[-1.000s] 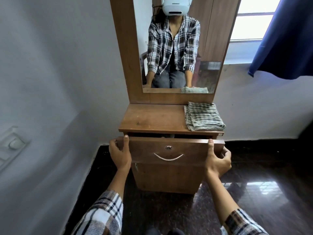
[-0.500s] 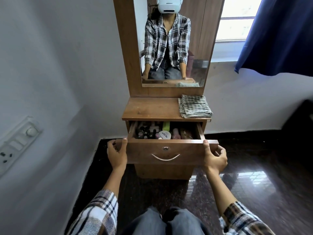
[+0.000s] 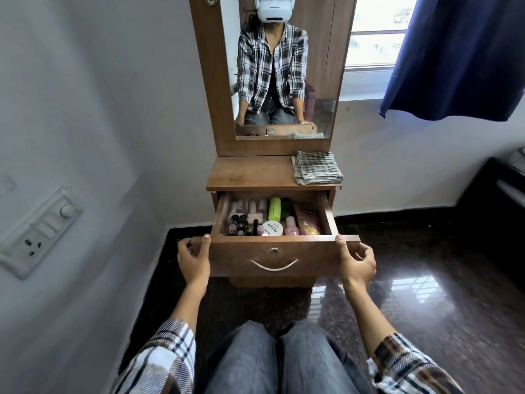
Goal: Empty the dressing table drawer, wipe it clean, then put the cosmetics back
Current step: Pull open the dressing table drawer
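A seated person in a plaid shirt is gripping the front panel of a wooden dressing table drawer (image 3: 274, 251) that is standing pulled well out of the dressing table (image 3: 250, 173). The left hand (image 3: 194, 258) is clasping the panel's left end, thumb lying on its top edge and fingers curling behind it; the right hand (image 3: 356, 261) is gripping the right end the same way. Inside the drawer, cosmetics are lying packed together: a lime-green bottle (image 3: 274, 209) near the back at the middle, a round white jar (image 3: 272, 228) just in front of it, a small pink bottle (image 3: 291, 226) just to the jar's right, a pink tube (image 3: 307, 221) along the right wall, and dark nail-polish bottles (image 3: 241, 224) clustering at the drawer's front left. A curved metal handle (image 3: 274, 265) and a small lock (image 3: 273, 251) are sitting at the middle of the panel, between the two hands. A folded checked cloth (image 3: 316, 167) is resting on the right side of the tabletop, above the drawer. The mirror (image 3: 284, 66) behind the tabletop is reflecting the person. A blue curtain (image 3: 460, 55) is hanging to the mirror's right.
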